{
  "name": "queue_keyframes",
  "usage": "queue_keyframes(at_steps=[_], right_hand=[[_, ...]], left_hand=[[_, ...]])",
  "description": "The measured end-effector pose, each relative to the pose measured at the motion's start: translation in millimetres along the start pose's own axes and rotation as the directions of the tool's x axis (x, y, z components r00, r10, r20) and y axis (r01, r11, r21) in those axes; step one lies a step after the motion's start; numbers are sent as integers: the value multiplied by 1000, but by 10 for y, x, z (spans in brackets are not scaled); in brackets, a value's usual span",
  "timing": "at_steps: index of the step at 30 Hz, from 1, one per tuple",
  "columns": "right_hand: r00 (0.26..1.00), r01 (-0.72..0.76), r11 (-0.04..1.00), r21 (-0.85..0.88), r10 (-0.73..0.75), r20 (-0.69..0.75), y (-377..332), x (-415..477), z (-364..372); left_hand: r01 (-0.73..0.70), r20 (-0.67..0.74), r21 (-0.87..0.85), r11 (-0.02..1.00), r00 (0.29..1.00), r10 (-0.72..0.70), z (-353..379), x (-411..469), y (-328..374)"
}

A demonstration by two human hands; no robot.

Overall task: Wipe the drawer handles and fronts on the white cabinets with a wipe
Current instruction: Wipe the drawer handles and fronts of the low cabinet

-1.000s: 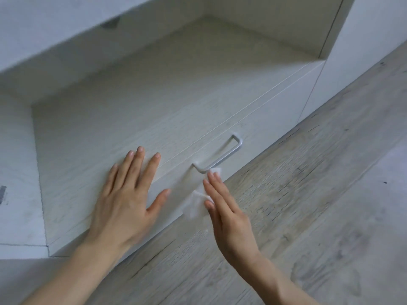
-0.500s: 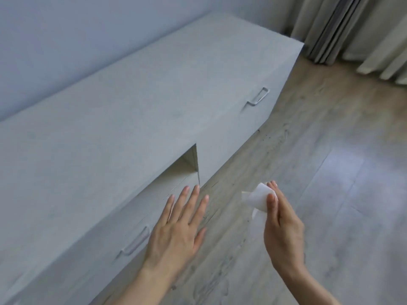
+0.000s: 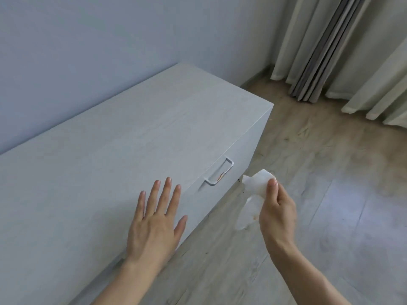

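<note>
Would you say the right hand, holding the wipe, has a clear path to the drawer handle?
Probably yes. The right hand holds the wipe just right of the handle, with only open floor between. The left hand lies flat on the cabinet top, clear of that path.

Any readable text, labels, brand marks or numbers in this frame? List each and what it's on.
None. The white cabinet, its drawer handle, the wipe in the right hand, the left hand, the wall, curtains and floor all carry no print, label or sign.
</note>
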State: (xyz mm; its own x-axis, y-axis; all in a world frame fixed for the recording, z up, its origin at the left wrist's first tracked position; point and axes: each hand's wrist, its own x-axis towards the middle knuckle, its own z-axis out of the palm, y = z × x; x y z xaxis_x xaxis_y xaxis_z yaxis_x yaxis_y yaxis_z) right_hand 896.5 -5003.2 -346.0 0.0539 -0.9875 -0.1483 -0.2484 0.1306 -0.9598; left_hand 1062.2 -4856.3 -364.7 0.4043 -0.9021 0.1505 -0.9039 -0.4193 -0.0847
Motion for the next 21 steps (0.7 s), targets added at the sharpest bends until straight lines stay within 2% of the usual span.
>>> queue_keyframes(at_steps=[5,8,10,12,16,18,19,21], right_hand=[[983,161,985,65,-166,81,205,609,353],[909,381,918,108,-393,140,566,817,611],[823,537,831,148,-554,127,856,920,811],[702,684,710,166,-703,114,1123,985,1010],[338,926,342,157,-940,51,1498,1143,1304],[201,970,208,122,-977,67,1572,1212,1374],[187,974,194,116,-980,66,1578,1231,1383],[247,952,252,171,-968,54,1559,1240,1387]], left_hand=[[92,-8,27,995,996,-91,394,285,137],[122,-174,33,992,978,-114,684,255,217],[115,-321,68,991,943,-88,805,268,226],[117,-453,143,983,891,-40,873,307,189],[105,-584,270,957,808,76,1071,380,45],[83,-594,270,959,798,98,1129,404,-17],[76,-591,256,964,801,94,1137,412,-35],[77,-580,228,971,812,72,1123,421,-51]])
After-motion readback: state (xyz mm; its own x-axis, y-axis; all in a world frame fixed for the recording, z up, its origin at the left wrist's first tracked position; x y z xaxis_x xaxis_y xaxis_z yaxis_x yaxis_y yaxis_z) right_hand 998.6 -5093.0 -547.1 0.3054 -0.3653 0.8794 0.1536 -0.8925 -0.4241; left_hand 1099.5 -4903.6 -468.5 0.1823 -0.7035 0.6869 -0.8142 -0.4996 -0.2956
